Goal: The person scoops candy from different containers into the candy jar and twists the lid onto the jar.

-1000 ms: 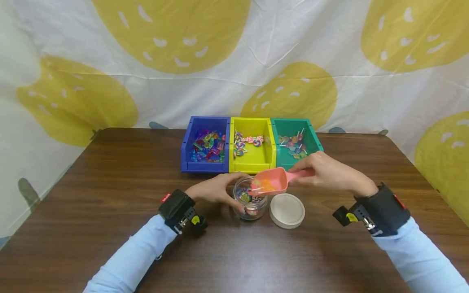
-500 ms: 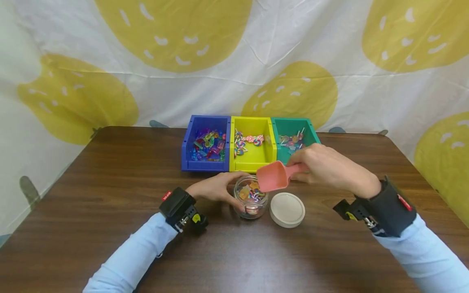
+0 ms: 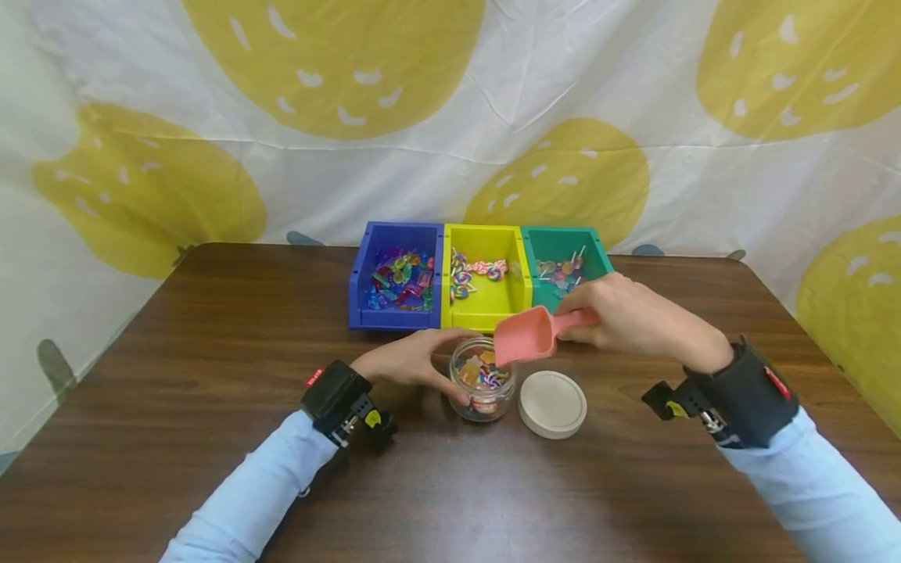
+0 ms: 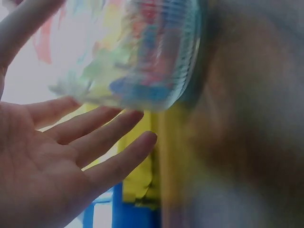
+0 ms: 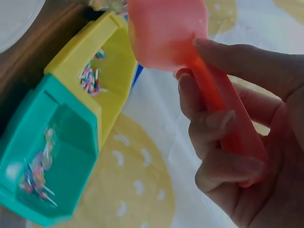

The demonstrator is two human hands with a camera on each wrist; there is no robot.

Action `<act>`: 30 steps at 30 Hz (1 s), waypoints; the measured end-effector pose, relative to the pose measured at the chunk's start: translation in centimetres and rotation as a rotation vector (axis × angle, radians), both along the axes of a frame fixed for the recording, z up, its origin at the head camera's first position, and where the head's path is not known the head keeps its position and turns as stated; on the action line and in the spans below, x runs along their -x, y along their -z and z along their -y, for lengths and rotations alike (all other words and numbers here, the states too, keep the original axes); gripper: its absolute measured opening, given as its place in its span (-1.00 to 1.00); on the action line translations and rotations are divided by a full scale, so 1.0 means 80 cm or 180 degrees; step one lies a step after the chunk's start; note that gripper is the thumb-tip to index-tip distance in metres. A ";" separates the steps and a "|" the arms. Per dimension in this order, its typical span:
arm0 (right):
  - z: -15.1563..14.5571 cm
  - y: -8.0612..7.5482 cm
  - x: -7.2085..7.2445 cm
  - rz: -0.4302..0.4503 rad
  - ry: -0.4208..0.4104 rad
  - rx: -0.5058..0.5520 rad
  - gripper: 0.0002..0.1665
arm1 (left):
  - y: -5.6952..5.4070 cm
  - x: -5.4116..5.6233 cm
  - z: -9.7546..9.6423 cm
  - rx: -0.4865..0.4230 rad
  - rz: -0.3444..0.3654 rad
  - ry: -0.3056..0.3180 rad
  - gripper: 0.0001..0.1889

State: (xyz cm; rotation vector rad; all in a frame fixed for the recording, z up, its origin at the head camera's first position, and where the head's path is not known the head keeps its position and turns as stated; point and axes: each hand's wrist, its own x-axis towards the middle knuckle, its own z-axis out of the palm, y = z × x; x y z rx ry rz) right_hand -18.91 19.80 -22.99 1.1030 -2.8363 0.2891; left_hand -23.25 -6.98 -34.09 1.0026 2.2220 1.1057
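Observation:
A clear glass jar of colourful candies stands on the table, with orange pieces and striped lollipops on top. My left hand holds it from the left, thumb on the near side and fingers behind; in the left wrist view the fingertips meet the glass. Above the jar's right rim is a pink scoop, tilted, with no candy seen in it. My right hand grips its handle, the fingers curled round it in the right wrist view. A round white lid lies right of the jar.
Behind the jar stand three joined bins: a blue bin with gem-like candies, a yellow bin with striped lollipops, and a green bin with pale lollipops. A patterned cloth hangs behind the wooden table.
Orange candies that were in the scoop now lie in the jar. The scoop has tilted and risen slightly to the right with my right hand. My left hand stays at the jar.

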 end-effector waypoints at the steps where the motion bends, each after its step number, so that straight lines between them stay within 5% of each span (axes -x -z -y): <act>1: 0.000 0.000 0.002 0.0043 0.0030 0.0069 -0.87 | -0.002 0.000 0.003 -0.0046 0.0020 -0.0019 -0.18; 7: 0.007 0.008 0.021 0.0048 0.0301 0.0446 -0.80 | -0.015 0.010 0.028 -0.0342 -0.0214 -0.0533 -0.36; 13: 0.025 0.016 0.043 0.0145 0.0553 0.0452 -0.77 | -0.027 0.022 0.055 -0.0368 -0.0764 -0.1418 -0.52; 21: 0.057 0.036 0.070 0.0300 0.1067 0.0258 -0.60 | -0.027 0.022 0.074 -0.0121 -0.0881 -0.2799 -0.60; 26: 0.074 0.046 0.085 0.0156 0.1295 0.0032 -0.68 | -0.021 0.024 0.077 -0.0079 -0.0681 -0.3168 -0.54; 30: 0.082 0.049 0.095 0.0243 0.1466 -0.0011 -0.73 | -0.016 0.032 0.080 0.0013 -0.0592 -0.3079 -0.45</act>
